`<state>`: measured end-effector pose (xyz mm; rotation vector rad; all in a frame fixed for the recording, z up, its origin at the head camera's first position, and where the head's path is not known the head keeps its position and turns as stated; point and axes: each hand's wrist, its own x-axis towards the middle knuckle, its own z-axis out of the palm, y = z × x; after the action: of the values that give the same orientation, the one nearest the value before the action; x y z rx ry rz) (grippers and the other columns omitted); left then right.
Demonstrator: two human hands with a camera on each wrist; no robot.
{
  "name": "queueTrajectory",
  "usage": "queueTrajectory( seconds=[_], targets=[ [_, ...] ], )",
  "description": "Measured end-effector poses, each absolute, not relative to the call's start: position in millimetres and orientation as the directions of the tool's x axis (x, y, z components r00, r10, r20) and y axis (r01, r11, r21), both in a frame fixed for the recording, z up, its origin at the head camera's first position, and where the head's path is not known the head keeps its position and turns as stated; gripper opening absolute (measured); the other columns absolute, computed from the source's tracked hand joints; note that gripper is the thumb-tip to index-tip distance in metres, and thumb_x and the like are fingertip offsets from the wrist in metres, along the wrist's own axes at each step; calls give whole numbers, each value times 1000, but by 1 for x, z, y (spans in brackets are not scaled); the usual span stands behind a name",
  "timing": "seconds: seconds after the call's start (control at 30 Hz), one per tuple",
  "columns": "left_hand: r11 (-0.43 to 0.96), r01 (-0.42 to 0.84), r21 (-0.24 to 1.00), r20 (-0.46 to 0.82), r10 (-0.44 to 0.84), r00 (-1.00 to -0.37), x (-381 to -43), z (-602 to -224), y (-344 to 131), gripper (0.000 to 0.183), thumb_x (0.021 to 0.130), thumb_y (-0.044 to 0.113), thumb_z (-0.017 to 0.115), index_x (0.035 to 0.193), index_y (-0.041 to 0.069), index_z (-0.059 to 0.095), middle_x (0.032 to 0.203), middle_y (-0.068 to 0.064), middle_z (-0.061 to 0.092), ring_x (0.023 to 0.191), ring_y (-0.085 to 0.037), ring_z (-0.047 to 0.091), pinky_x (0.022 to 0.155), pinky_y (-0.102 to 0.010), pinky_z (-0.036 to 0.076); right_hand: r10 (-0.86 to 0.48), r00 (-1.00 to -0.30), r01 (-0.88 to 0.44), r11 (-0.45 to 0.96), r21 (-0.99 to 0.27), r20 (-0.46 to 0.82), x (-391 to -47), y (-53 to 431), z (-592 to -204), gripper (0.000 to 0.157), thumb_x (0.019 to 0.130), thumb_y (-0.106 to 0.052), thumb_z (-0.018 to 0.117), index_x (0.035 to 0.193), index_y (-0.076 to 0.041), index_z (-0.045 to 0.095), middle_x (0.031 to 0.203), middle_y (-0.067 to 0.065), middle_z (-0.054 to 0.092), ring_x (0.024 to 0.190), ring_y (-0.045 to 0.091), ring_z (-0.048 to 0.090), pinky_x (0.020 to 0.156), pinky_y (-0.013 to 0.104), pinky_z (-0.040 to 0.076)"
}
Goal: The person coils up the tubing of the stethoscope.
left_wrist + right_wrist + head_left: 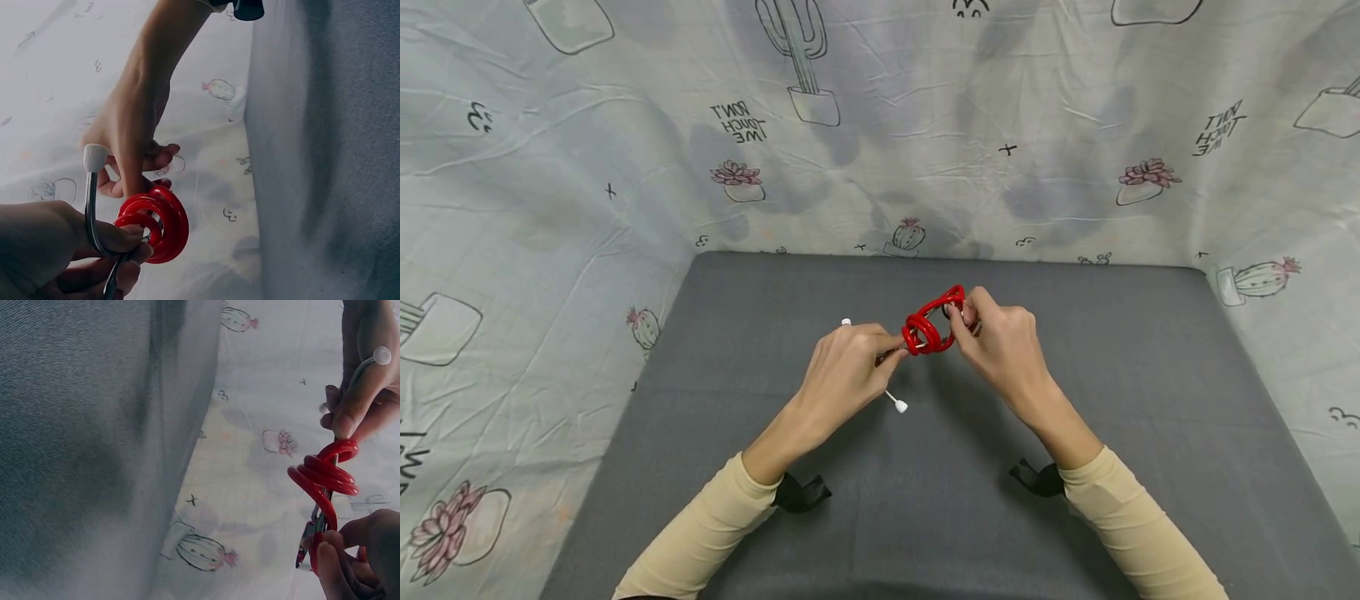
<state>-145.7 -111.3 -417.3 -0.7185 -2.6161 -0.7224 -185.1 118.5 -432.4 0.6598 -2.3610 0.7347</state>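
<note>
A stethoscope with red tubing (925,332) is held up over the grey table between both hands. Its tube is wound in several loops around its middle, as the red coil (322,474) in the right wrist view shows. My left hand (850,367) pinches the metal ear tubes close to the coil. White eartips (901,406) stick out on either side of that hand. With thumb and fingers, my right hand (1003,346) pinches the far end of the red tube by the chest piece (302,547), which the fingers partly hide.
Under the hands lies the grey tabletop (1112,375). A pale cloth with cactus prints (880,150) hangs behind it and along both sides. Black straps (805,493) dangle from both wrists, below beige sleeves (700,533).
</note>
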Motion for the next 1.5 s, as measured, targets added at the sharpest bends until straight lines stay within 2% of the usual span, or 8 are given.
queueTrajectory(
  seconds=[0.23, 0.33, 0.5, 0.6, 0.77, 0.93, 1.23, 1.5],
  targets=[
    [728, 525, 442, 404, 361, -841, -150, -415, -114, 13, 93, 10, 87, 105, 6, 88, 88, -4, 83, 50, -4, 36, 45, -19, 26, -316, -715, -614, 709, -345, 623, -181, 121, -428, 26, 96, -10, 81, 83, -5, 59, 59, 5, 65, 49, 12, 62, 49, 30, 52],
    [720, 515, 465, 387, 358, -850, -153, -415, -116, 13, 93, 11, 87, 105, 5, 88, 92, -6, 85, 51, -6, 44, 47, -20, 32, -336, -688, -646, 689, -330, 643, -179, 123, -429, 20, 95, -12, 82, 87, -4, 65, 66, 8, 74, 54, 14, 70, 52, 33, 58],
    [670, 483, 564, 322, 360, -875, -164, -420, -123, 11, 92, 9, 87, 102, 6, 88, 93, -6, 85, 66, -9, 66, 59, -21, 50, -326, -637, -690, 646, -328, 698, -185, 132, -434, 14, 92, -8, 83, 92, -2, 71, 73, 9, 75, 54, 14, 66, 53, 32, 56],
    [627, 457, 631, 248, 395, -885, -172, -431, -129, 11, 92, 8, 87, 103, 5, 88, 93, -6, 85, 69, -10, 66, 61, -22, 51, -306, -716, -654, 609, -450, 627, -191, 140, -441, 15, 92, -7, 83, 98, -1, 70, 76, 8, 74, 57, 12, 64, 56, 27, 55],
    [596, 475, 647, 179, 487, -855, -183, -463, -136, 13, 93, 9, 86, 105, 6, 88, 97, -5, 85, 72, -6, 60, 64, -20, 48, -367, -882, -463, 562, -685, 296, -201, 154, -462, 24, 99, -12, 78, 118, -2, 70, 83, 4, 72, 66, 9, 63, 62, 24, 50],
    [552, 542, 634, 215, 547, -809, -191, -494, -138, 13, 93, 10, 86, 106, 7, 88, 98, -3, 85, 77, -5, 61, 68, -20, 48, -476, -872, -395, 540, -743, 118, -206, 164, -486, 27, 102, -20, 79, 124, -7, 74, 85, 2, 71, 68, 9, 62, 61, 25, 49],
    [573, 603, 555, 252, 575, -778, -193, -516, -140, 13, 93, 15, 87, 106, 12, 89, 96, 1, 85, 87, -10, 69, 79, -26, 54, -490, -852, -442, 481, -757, 187, -199, 171, -515, 24, 100, -17, 80, 122, -10, 74, 78, -2, 70, 62, 5, 60, 58, 24, 47],
    [654, 571, 496, 149, 584, -798, -182, -509, -146, 14, 95, 20, 84, 108, 18, 88, 103, 7, 85, 107, -15, 70, 121, -52, 43, -511, -845, -415, 439, -797, 159, -189, 175, -531, 27, 102, -19, 79, 128, -14, 73, 80, -2, 69, 60, 6, 58, 57, 24, 45]
  ],
)
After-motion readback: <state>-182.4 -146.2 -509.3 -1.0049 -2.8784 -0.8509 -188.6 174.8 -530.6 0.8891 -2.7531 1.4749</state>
